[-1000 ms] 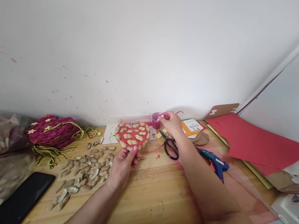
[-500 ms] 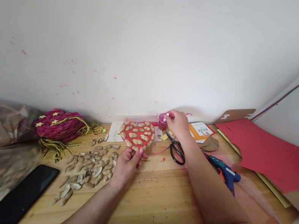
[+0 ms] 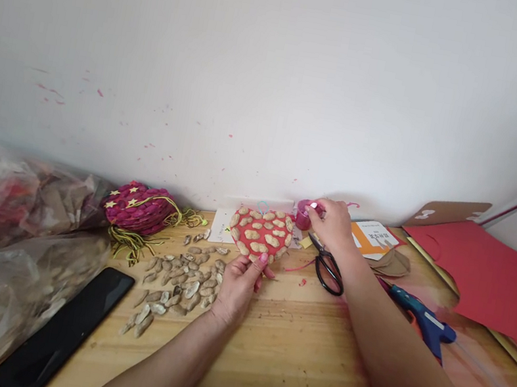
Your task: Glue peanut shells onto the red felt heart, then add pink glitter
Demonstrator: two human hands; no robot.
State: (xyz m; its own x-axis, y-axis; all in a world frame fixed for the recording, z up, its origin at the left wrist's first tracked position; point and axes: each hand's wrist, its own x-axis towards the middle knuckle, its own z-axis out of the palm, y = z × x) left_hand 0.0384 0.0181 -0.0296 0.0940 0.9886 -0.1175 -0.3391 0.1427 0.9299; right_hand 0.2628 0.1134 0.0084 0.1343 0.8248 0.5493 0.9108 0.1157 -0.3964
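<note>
My left hand (image 3: 241,284) pinches the lower tip of a red heart (image 3: 271,240) covered with peanut shells, thumb on its front. My right hand (image 3: 330,223) is closed at the small cup of purple-pink paint (image 3: 304,215) near the wall; its fingertips are at the cup's rim, and whatever they hold is too small to make out. Black-handled scissors (image 3: 329,273) lie below my right wrist. Loose peanut shells (image 3: 184,274) are spread on the table to the left of my left hand.
On the left are a black phone (image 3: 65,326), plastic bags (image 3: 21,292) and a magenta woven piece (image 3: 140,207) with stars. A blue glue gun (image 3: 430,324), orange-white card (image 3: 373,239) and red sheets (image 3: 507,284) lie right. The wooden table (image 3: 279,357) meets a white wall.
The view has turned left, so everything appears further right. My left hand still holds the heart, and my right hand remains at the paint cup with its fingers slightly shifted.
</note>
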